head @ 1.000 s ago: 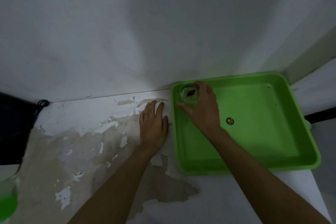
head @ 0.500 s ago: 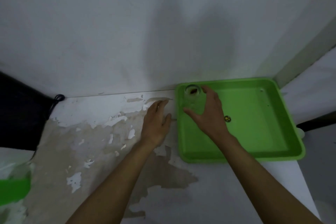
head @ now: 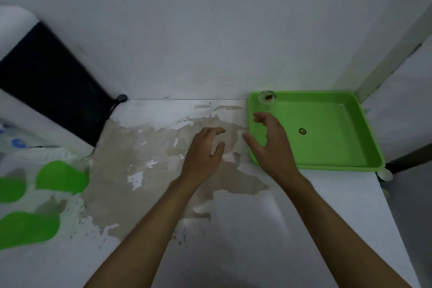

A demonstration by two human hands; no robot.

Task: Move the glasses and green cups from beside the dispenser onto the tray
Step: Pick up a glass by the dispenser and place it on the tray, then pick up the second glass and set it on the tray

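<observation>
A clear glass stands upright in the far left corner of the green tray. My right hand hovers over the tray's left rim, fingers spread, a little nearer to me than the glass and apart from it. My left hand is raised over the worn tabletop just left of the tray, fingers loosely apart and empty. Three green cups appear blurred at the left edge: one nearest the middle, one at the frame edge, one lower down. The dispenser stands at the far left.
The white table has peeled, stained paint in its middle. A wall runs along the back and another closes the right side behind the tray. A black cord lies by the dispenser. The table's right edge drops off near the tray.
My right hand has let go of the glass and drawn back toward me. My left hand lifted off the table. The view swung left, bringing the dispenser and green cups into sight.
</observation>
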